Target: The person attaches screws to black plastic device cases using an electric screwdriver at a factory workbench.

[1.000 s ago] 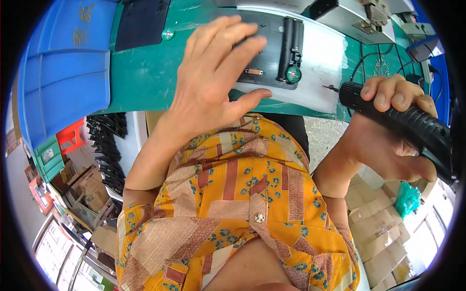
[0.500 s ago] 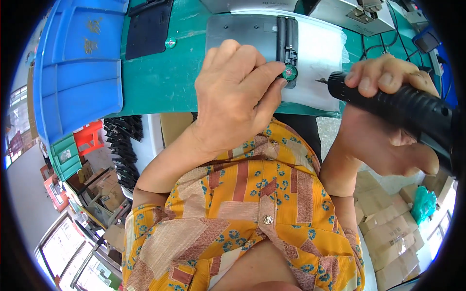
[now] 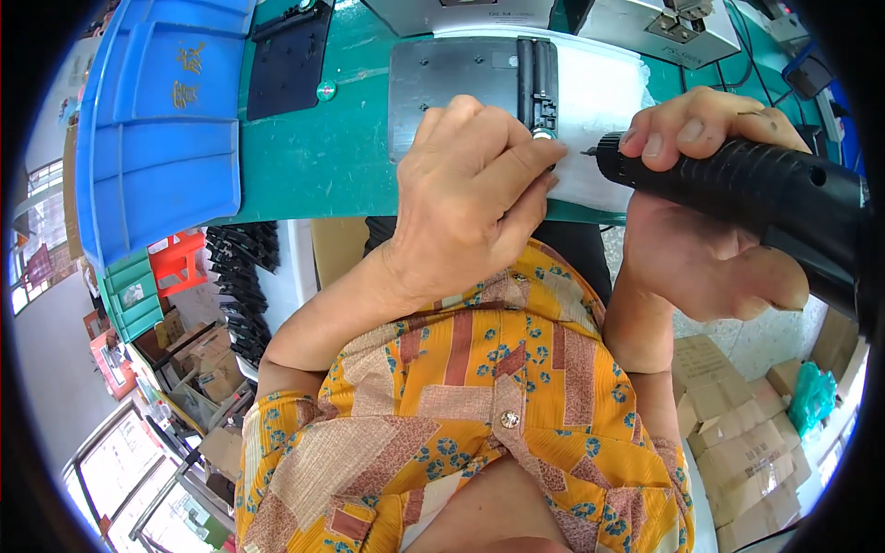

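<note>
A dark grey flat plate (image 3: 452, 78) lies on the table, with a black bar and hinge-like part (image 3: 536, 81) along its right side. My left hand (image 3: 475, 184) reaches over the plate's near edge. Its thumb and index finger are pinched on a small round green disc (image 3: 542, 135) at the bar's near end; the fingers hide most of it. Wrapped round a black electric screwdriver (image 3: 728, 189) is my right hand (image 3: 710, 221). The tool lies nearly level, its thin bit (image 3: 590, 152) pointing left, a short gap from my left fingertips.
A white sheet (image 3: 599, 101) lies under the plate on the green table (image 3: 304, 175). To the left stand a blue bin (image 3: 161, 166) and another dark plate (image 3: 286, 78), a green disc (image 3: 326, 90) at its corner. Metal boxes (image 3: 659, 37) and cables (image 3: 751, 64) line the back.
The screwdriver has moved left, its bit closer to my left fingertips. The disc's green face showed before; now my left fingers cover most of it. The whole view has shifted slightly.
</note>
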The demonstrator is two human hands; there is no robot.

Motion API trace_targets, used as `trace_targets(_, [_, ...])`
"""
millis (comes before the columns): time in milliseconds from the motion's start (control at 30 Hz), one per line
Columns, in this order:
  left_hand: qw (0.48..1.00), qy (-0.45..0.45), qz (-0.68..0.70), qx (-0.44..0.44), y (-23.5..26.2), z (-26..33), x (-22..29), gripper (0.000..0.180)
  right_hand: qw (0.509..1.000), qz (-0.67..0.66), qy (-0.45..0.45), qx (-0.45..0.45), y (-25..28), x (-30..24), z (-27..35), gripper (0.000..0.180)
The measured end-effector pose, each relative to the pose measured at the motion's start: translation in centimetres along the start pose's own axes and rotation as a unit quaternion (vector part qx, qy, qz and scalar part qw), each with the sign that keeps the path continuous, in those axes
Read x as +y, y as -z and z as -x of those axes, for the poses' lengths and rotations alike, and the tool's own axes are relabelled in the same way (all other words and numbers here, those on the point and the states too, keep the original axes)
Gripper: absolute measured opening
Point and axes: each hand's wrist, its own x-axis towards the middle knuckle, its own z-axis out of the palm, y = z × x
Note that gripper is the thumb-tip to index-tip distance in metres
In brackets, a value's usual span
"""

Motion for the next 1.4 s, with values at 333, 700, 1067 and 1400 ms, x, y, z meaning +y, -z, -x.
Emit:
trace_targets(333, [0.998, 0.042, -0.007, 0.054, 0.7, 1.0, -1.4, 0.042, 1.000, 0.030, -0.002, 0.003, 0.2, -0.1, 0.0, 0.093])
trace_targets(700, [0.997, 0.017, -0.003, 0.077, -1.0, 0.5, -1.8, 0.039, 1.000, -0.002, -0.026, 0.014, -0.2, -0.3, 0.1, 0.088])
trace_targets(1067, [0.997, 0.033, -0.004, 0.067, -1.1, 0.5, -1.6, 0.040, 0.999, -0.006, -0.026, 0.017, -0.3, -0.3, 0.1, 0.089])
trace_targets(1400, [0.998, -0.005, -0.027, 0.047, -0.7, -0.1, -1.9, 0.033, 1.000, -0.008, -0.004, 0.026, -0.3, 0.3, 0.3, 0.090])
